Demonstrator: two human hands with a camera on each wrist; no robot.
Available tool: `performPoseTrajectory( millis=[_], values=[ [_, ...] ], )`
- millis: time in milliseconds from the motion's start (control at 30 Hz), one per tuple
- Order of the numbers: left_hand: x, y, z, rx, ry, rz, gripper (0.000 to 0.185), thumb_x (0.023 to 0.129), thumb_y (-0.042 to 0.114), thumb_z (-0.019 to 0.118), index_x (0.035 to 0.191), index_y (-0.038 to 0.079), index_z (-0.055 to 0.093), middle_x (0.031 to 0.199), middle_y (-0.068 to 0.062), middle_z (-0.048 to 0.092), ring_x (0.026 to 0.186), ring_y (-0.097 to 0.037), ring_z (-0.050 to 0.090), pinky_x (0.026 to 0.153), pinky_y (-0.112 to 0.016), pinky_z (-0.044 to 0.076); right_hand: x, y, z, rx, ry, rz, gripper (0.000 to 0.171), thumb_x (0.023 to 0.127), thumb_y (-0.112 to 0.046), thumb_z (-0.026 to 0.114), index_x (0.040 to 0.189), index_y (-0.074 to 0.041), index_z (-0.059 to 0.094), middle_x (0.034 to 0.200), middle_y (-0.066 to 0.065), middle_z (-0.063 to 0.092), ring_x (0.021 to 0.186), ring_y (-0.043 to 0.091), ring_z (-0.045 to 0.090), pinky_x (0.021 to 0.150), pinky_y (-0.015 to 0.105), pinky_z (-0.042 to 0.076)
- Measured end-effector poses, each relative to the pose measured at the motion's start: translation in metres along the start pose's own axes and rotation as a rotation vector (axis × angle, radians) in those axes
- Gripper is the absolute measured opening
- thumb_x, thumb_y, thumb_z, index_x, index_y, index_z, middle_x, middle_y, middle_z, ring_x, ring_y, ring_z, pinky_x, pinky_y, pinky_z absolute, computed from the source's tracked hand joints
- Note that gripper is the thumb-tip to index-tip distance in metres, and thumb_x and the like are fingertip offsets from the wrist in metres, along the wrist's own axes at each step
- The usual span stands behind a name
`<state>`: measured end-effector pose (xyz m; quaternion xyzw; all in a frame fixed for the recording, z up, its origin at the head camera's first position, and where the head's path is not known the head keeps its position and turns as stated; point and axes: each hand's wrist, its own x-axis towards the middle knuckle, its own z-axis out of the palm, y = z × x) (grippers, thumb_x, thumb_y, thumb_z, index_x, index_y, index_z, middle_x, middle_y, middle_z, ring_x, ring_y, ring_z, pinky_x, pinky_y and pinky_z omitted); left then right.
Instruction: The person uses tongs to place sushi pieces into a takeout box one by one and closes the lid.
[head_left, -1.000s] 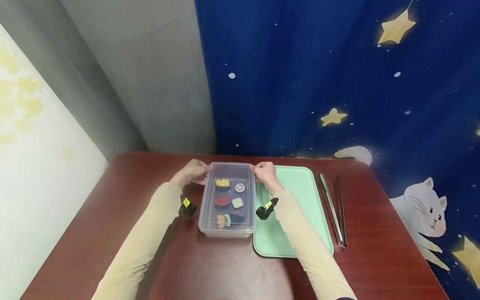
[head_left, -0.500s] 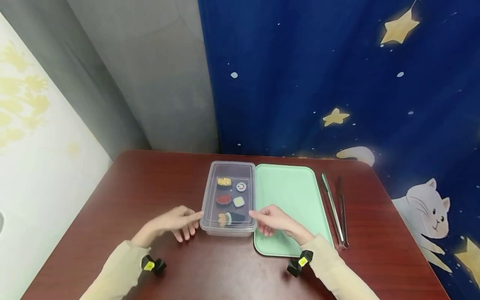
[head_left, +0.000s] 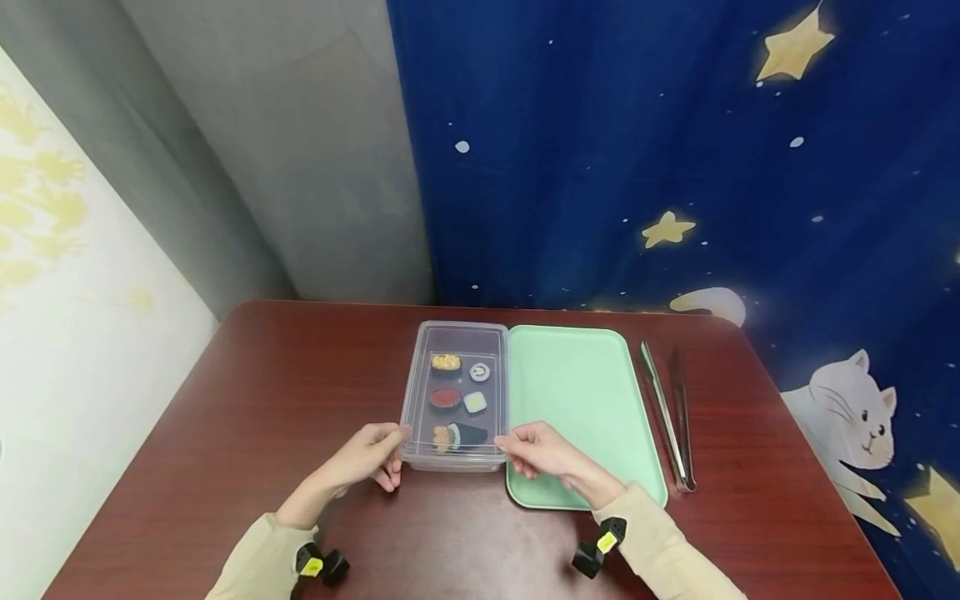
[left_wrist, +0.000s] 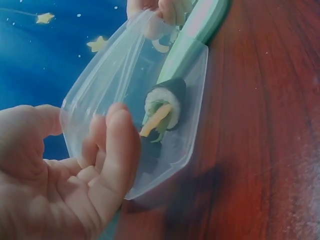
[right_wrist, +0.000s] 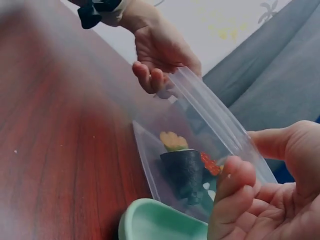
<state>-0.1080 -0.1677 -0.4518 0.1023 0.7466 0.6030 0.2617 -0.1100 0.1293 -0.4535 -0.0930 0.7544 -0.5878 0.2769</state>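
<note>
Two hands at the near corners of a clear plastic box with toy sushi

The left hand (head_left: 369, 456) and right hand (head_left: 542, 450) pinch with curled fingers the lid of the rectangular transparent box (head_left: 456, 396), left of the smooth green tray (head_left: 592, 392).

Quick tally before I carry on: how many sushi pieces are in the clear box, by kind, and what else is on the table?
Sushi pieces in the clear box: 5
- yellow-topped: 1
- white roll slice: 1
- red-topped: 1
- pale square piece: 1
- cone hand roll: 1
Green tray: 1
Metal tongs: 1
Total: 8 things, the box included
</note>
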Motion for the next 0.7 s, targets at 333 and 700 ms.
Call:
performPoseTrajectory(
  millis=[333, 700],
  values=[
    [0.008, -0.011, 0.006, -0.07, 0.012, 0.09, 0.034, 0.101, 0.013, 0.039, 0.089, -0.019, 0.042, 0.056, -0.001, 0.046, 0.047, -0.008, 0.05, 0.043, -0.021, 0.047, -0.002, 0.006, -0.004, 0.052, -0.019, 0.024, 0.038, 0.094, -0.032, 0.057, 0.063, -0.01, 0.049, 0.053, -0.004, 0.049, 0.042, 0.004, 0.042, 0.041, 0.018, 0.033],
    [0.01, -0.02, 0.002, -0.204, 0.0, 0.032, 0.032, 0.1, 0.024, 0.046, 0.085, -0.005, 0.044, 0.056, 0.001, 0.049, 0.049, -0.009, 0.052, 0.046, -0.022, 0.049, -0.001, 0.008, -0.003, 0.055, 0.012, 0.027, 0.039, 0.092, -0.034, 0.059, 0.066, -0.006, 0.052, 0.054, -0.003, 0.051, 0.043, 0.005, 0.043, 0.042, 0.018, 0.037]
  ],
)
